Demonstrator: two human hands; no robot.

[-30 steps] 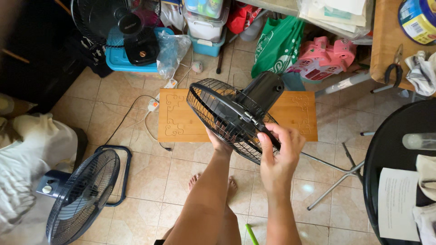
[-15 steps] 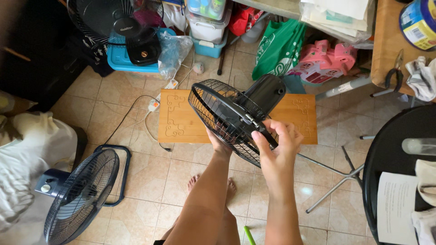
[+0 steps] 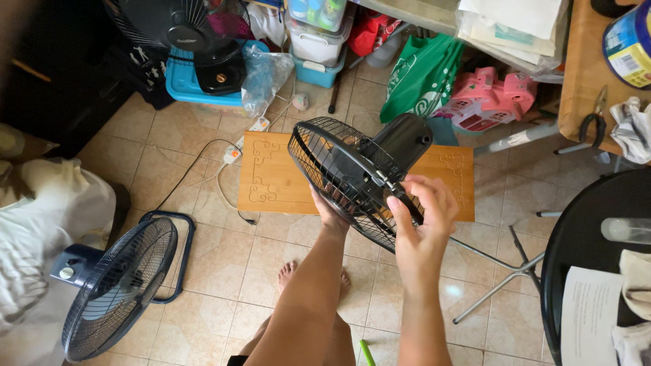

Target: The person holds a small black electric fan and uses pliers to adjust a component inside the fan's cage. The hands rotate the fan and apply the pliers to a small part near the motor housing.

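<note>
I hold a black fan head (image 3: pixel 352 173) with a wire grille and a black motor housing (image 3: pixel 401 141) behind it, above a tiled floor. My left hand (image 3: pixel 330 215) supports the grille from below, mostly hidden behind the wires. My right hand (image 3: pixel 422 227) grips the grille's lower right rim, fingers curled over a clip on the edge. A bare foot (image 3: pixel 288 274) shows below my arms.
A carved wooden board (image 3: pixel 271 179) lies on the floor under the fan. A blue floor fan (image 3: pixel 115 288) stands at lower left. A black round table (image 3: pixel 597 237) with paper sits at right. Bags, boxes and another fan (image 3: pixel 183 27) crowd the back. A white power strip (image 3: pixel 234 152) lies by the board.
The fan head and both hands stay nearly where they were; my right fingers shifted slightly along the grille rim.
</note>
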